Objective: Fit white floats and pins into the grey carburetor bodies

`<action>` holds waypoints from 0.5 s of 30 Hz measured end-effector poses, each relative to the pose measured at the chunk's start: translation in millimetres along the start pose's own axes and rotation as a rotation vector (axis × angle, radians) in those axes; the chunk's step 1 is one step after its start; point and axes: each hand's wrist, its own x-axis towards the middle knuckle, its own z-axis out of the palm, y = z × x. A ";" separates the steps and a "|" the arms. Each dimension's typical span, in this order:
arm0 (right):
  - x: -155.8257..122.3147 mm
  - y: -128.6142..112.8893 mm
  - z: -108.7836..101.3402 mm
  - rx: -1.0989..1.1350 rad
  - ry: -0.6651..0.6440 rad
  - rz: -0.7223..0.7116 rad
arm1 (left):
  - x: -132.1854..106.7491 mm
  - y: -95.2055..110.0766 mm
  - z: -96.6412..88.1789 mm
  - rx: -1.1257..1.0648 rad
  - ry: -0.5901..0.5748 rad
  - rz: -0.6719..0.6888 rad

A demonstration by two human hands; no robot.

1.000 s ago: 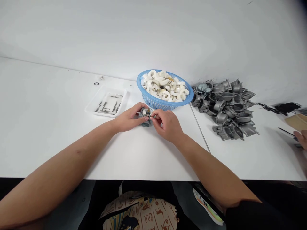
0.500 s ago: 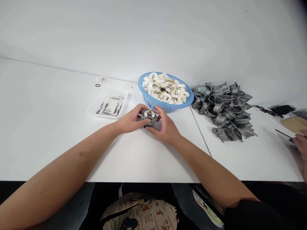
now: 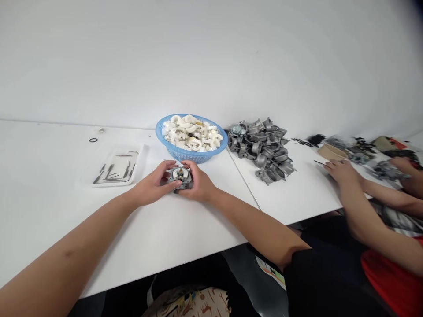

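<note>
Between my two hands is a grey metal carburetor body, with a white float and a brass piece showing in its open top. My left hand is closed on its left side, the thumb lying on the front rim. My right hand wraps round the right side, its fingers partly hidden behind the part. Just behind the hands stands a blue plastic basket heaped with white floats. To the left lies a shallow white tray with several thin dark metal pins.
A pile of grey carburetor bodies lies right of the basket. A black rubber ring rests at the back left. Farther right, a co-worker's hand holds a thin dark tool beside a tan container. More parts lie beyond.
My view has turned right, so things appear farther left and more of the neighbouring workers' arms shows. Both hands still hold the carburetor body.
</note>
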 end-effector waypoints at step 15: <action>-24.0 -0.9 -44.7 -0.120 -0.142 0.079 | -3.1 4.8 17.6 0.101 0.002 0.077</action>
